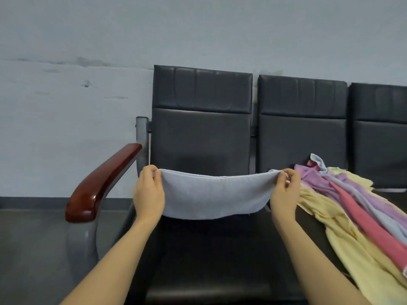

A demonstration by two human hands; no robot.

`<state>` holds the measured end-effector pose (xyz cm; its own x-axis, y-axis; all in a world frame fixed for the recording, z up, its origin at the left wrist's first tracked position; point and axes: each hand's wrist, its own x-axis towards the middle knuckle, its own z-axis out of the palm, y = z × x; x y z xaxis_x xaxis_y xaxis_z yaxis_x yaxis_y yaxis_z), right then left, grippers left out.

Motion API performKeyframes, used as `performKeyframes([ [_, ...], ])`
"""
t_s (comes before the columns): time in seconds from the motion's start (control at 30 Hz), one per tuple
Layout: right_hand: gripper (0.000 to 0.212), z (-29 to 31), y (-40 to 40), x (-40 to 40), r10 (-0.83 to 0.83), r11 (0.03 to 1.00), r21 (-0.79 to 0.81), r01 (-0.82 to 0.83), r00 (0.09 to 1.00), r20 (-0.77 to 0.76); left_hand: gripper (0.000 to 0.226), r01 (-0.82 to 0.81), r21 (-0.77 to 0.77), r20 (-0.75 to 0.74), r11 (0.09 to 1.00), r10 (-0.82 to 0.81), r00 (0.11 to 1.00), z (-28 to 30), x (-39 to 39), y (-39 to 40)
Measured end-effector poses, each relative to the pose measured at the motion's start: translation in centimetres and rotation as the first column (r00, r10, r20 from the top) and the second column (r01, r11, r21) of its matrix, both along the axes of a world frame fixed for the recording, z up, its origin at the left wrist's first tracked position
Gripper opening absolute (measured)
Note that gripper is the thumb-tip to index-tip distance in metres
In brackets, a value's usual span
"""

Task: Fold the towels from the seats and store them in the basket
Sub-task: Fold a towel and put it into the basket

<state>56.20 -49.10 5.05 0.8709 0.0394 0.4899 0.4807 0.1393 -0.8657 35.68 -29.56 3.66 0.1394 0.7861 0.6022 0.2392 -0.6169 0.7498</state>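
The grey towel (217, 195) hangs in the air above the left seat (211, 256) of a row of dark seats, in front of its backrest, and it does not touch the cushion. It is a pale grey, soft cloth with a fine rough texture, already folded to a short wide band: the top edge sags a little in the middle and the lower edge curves down like a shallow bowl. The left hand (148, 194) pinches the upper left corner of the grey towel between the thumb and the curled fingers, and the right hand (285, 195) pinches the upper right corner in the same way, so both hands are closed on the cloth and keep it stretched between them. To the right of the left seat, on the next seat, lies a loose pile of towels (343, 205), not folded: yellow ones at the near side, then pink, pale blue and purple ones in long crumpled strips, and part of the pile hangs over the front edge. At the left side of the left seat stands a glossy red-brown armrest (99, 186) on a grey metal frame. Behind the seats is a pale grey wall (198, 29) with some dark marks
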Motion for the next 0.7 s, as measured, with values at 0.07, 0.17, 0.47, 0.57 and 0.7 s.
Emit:
performKeyframes([
  [0.07,0.009,-1.7,-1.0,-0.8,-0.010,0.999,-0.039,0.010,1.000,0.009,0.010,-0.037,0.019,-0.055,0.999,0.038,0.998,-1.5,-1.0,-0.8],
  [0.17,0.008,-3.8,-2.2,-1.5,-0.036,0.996,-0.087,0.036,0.999,-0.001,0.010,-0.071,0.067,-0.150,0.995,0.080,0.985,-3.0,-1.9,-1.7],
  [0.47,0.013,-8.8,-2.0,0.0,-0.108,0.915,-0.402,0.017,0.973,-0.204,0.018,-0.117,0.104,-0.449,0.988,0.152,0.881,-6.9,-1.2,-1.1],
  [0.57,0.011,-9.8,-1.5,1.0,-0.095,0.888,-0.460,-0.020,0.970,-0.224,0.017,-0.094,0.124,-0.547,0.988,0.147,0.824,-8.0,0.1,0.4],
  [0.7,0.011,-10.4,-0.6,2.6,-0.088,0.875,-0.482,-0.034,0.970,-0.228,0.015,-0.056,0.165,-0.654,0.985,0.152,0.741,-9.1,2.1,2.5],
])
